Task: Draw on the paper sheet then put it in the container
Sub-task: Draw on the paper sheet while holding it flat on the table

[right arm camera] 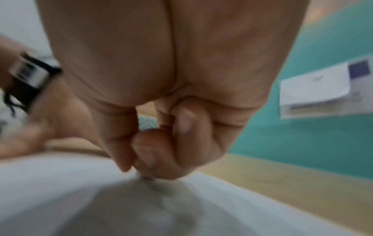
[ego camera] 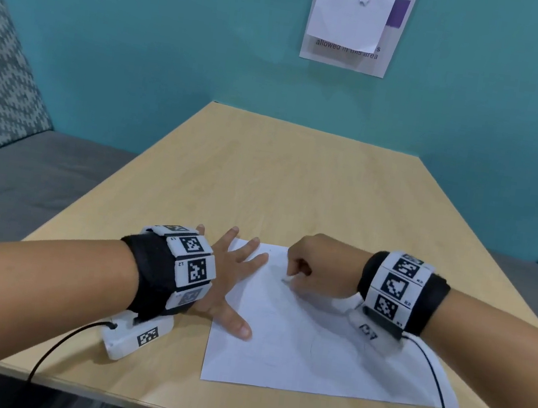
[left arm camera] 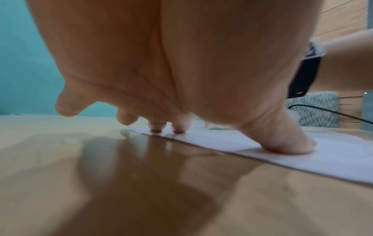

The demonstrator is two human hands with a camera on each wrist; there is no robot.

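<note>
wooden table (ego camera: 264, 175) | left hand (ego camera: 233, 278) fingers spread, pressing paper sheet (ego camera: 308, 354) | right hand (ego camera: 317, 266) fingers pinching pen (ego camera: 286, 278)

Teal wall (ego camera: 146, 31) — wooden table (ego camera: 264, 175)

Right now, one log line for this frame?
phase: drawing | left hand: flat, pressing white paper sheet on wooden table | right hand: pinching small drawing tool, tip on sheet | container: not in view
</note>
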